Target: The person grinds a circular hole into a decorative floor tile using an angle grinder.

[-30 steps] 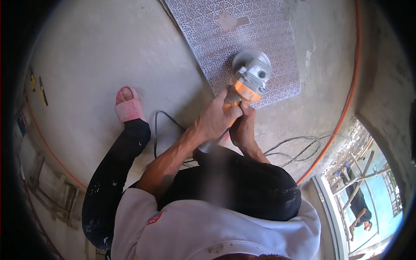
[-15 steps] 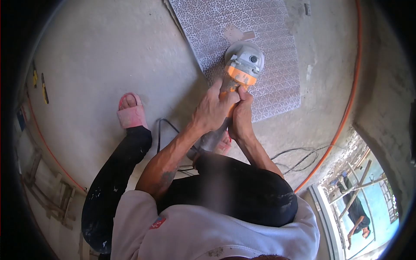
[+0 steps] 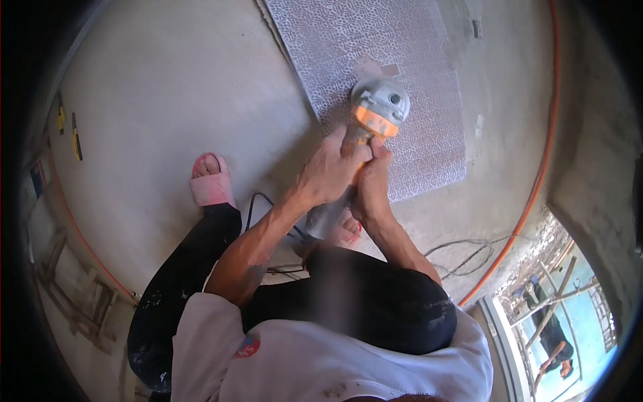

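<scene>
An orange and grey angle grinder [image 3: 377,122] is held in both my hands, its disc end over a brown-and-white patterned sheet [image 3: 429,134] on the floor. My left hand [image 3: 328,167] wraps round the grinder's body from the left. My right hand [image 3: 372,182] grips the same body from the right, thumb up near the orange collar. The guard [image 3: 362,84] at the head partly hides the disc. Just beyond the head, a small flat piece [image 3: 390,70] lies on the sheet.
Pink slippers [image 3: 213,189] are on my feet. A black cable [image 3: 469,258] loops on the floor by an orange hose [image 3: 546,154]. Two yellow-and-black tools [image 3: 76,137] lie at the left. Outside, at lower right, a person [image 3: 554,335] is among wooden poles.
The view has shifted slightly, so the floor and slippers sit a little lower and further right. Both hands keep their hold on the grinder, whose head looks blurrier.
</scene>
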Tool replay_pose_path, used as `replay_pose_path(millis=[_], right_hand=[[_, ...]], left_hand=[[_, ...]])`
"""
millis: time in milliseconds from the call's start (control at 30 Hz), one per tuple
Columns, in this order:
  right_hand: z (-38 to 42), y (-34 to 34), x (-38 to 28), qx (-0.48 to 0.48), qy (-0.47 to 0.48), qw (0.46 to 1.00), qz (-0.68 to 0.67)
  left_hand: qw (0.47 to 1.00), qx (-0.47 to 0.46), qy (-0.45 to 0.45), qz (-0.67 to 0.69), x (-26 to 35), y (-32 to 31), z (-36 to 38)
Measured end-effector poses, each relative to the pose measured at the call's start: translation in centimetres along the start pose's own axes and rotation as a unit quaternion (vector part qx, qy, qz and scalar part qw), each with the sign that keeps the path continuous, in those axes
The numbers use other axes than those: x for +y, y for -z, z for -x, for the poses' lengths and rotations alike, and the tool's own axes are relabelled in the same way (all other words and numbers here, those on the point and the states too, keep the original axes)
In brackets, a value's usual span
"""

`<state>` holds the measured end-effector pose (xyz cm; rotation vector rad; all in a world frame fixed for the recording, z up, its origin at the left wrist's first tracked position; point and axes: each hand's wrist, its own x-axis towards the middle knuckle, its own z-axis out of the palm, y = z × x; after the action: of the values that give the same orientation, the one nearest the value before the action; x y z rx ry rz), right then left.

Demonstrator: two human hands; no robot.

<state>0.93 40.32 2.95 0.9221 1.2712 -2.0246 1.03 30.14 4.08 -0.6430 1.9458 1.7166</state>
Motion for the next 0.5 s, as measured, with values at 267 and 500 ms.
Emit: replay_pose_path(millis=[267,500], right_hand=[[0.1,-0.2,-0.2,0.004,-0.006,1.000,0.009],[-0.6,-0.6,-0.3,-0.022,-0.004,1.000,0.002]], left_hand=[[0.999,-0.037,0.021,-0.016,1.1,1.1,-0.3],[0.999,-0.032,-0.011,0.009,1.2,1.2,-0.5]])
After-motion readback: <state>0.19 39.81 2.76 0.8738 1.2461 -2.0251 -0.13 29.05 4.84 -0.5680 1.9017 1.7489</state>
